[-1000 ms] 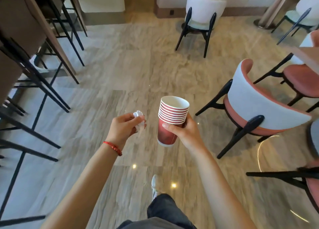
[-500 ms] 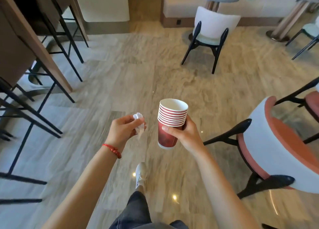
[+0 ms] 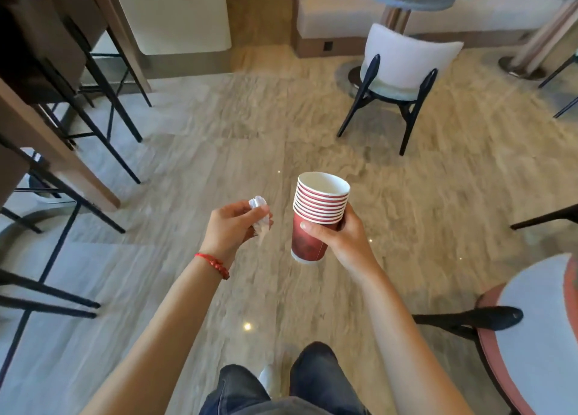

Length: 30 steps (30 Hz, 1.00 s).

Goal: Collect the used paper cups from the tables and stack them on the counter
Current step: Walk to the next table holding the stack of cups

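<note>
At frame centre, the right hand (image 3: 342, 238) grips a nested stack of red paper cups (image 3: 316, 217); the left hand (image 3: 233, 227) clutches a crumpled white paper napkin (image 3: 259, 209).

One view only — a wide-angle camera on the person's head, tilted forward and down. It looks over both forearms, which rise from 6 o'clock toward the centre, close to the lens. The stone floor (image 3: 194, 164) fills most of the field. At 12 to 1 o'clock a white chair (image 3: 403, 61) stands well off — straight lines bow toward the edges.
</note>
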Motion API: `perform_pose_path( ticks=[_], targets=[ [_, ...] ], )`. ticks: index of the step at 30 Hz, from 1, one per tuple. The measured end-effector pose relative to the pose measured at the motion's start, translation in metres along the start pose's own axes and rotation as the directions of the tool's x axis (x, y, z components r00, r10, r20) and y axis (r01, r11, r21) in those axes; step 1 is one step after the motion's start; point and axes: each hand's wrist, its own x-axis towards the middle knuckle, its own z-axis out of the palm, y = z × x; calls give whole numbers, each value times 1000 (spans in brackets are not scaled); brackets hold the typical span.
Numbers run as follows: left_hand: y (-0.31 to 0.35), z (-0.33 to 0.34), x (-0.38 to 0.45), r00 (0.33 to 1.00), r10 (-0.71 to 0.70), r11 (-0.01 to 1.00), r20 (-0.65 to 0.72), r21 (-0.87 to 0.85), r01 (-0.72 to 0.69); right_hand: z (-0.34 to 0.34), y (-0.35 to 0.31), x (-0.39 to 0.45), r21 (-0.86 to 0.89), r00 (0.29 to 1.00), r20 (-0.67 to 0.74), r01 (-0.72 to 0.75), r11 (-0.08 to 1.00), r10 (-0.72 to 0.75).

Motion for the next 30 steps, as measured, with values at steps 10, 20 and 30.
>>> perform_pose_path(
  ticks=[10, 20, 30],
  targets=[
    [43, 34, 184, 1000, 4, 998, -24, -61, -5, -5, 0, 205, -8, 998, 59, 26, 1000, -25],
    [121, 82, 367, 997, 24, 998, -69, -64, -28, -18, -49, 418, -14, 992, 117, 55, 998, -53],
    [173, 98, 557, 997, 13, 1000, -71, -22, -14, 0, -49, 609, -21, 993, 111, 35, 999, -33]
  ],
)
